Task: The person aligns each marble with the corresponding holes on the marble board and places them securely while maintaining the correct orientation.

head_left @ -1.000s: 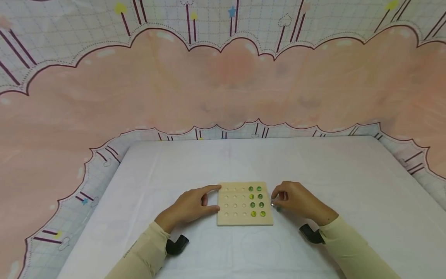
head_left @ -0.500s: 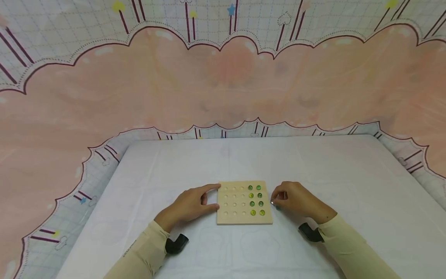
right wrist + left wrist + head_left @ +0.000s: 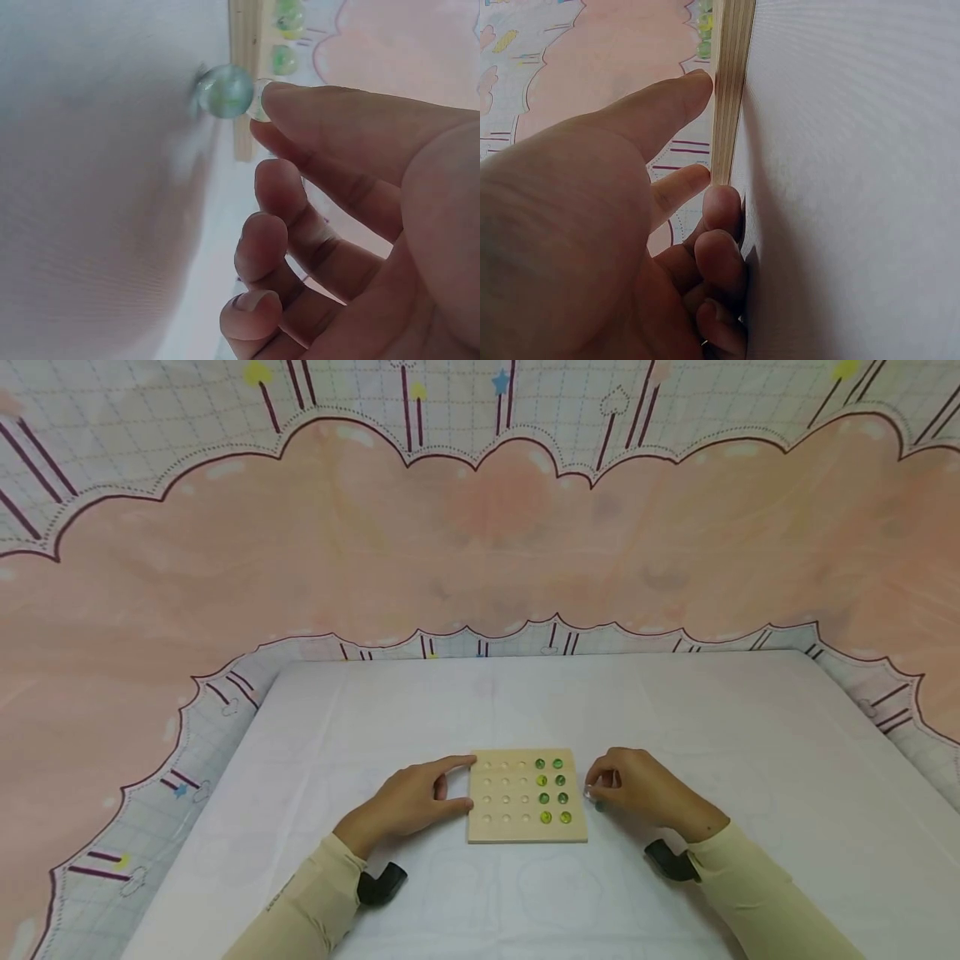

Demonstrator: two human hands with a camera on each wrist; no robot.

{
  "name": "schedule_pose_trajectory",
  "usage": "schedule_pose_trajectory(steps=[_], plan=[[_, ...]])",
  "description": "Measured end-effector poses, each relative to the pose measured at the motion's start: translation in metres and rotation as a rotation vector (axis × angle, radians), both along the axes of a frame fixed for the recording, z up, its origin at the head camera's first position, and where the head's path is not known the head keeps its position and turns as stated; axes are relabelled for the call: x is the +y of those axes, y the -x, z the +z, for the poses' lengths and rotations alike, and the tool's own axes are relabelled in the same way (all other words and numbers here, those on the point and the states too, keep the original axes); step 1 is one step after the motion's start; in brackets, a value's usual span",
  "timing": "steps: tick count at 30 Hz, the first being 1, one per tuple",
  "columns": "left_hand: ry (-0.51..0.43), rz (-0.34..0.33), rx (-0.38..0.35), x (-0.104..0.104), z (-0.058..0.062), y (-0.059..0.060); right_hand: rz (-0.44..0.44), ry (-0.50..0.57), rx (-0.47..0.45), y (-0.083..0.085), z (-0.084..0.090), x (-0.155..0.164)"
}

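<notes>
Head view: wooden board [image 3: 527, 797] on white tabletop [image 3: 675, 718], between the two hands. Grid of shallow dimples; the two columns nearest the R hand hold green marbles [image 3: 551, 791], 8 total. The columns toward the L hand are bare.

L hand [image 3: 408, 800]: thumb and index finger spread, bracketing the board's near-side edge; the other fingers are curled under against the cloth. L wrist cam confirms: index tip [image 3: 694, 84] and thumb tip [image 3: 694, 178] press the board edge [image 3: 731, 90]. A steadying hold, not a lift.

R hand [image 3: 637, 789]: just beside the board's opposite edge, fingers bunched. R wrist cam: a clear marble [image 3: 259, 101] is pinched at the thumb tip, mostly hidden. A second marble, greenish glass [image 3: 223, 91], lies on the cloth touching or just beside that fingertip; can't tell if it is gripped or loose. The remaining fingers are loosely curled.

Change vs 1.0 s and 0.5 s ago: very little. Board fill unchanged, same 8 marbles in the same dimples. L hand same pose. R hand has shifted a touch, w/ the glint at its fingertips slightly higher and farther from the board edge than 0.5 s ago.

Reading: pick-up at the R fingertips looks under way, not a placement. Nothing has been added to the board over this span.
</notes>
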State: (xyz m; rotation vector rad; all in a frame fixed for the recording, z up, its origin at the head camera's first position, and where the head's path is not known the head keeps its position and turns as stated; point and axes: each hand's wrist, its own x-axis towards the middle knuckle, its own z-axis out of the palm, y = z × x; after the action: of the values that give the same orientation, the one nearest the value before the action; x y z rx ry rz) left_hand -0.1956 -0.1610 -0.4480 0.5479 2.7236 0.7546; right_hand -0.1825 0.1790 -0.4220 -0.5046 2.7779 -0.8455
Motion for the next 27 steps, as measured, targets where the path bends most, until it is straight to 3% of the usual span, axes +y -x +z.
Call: schedule_pose_trajectory(steps=[13,27], plan=[[-0.013,-0.008,-0.010,0.001,0.001,0.001,0.028,0.026,0.001,-0.006,0.013,-0.022],[-0.017,0.008,-0.025,-0.002,0.001,-0.002,0.116,0.042,0.015,-0.009,0.010,-0.055]])
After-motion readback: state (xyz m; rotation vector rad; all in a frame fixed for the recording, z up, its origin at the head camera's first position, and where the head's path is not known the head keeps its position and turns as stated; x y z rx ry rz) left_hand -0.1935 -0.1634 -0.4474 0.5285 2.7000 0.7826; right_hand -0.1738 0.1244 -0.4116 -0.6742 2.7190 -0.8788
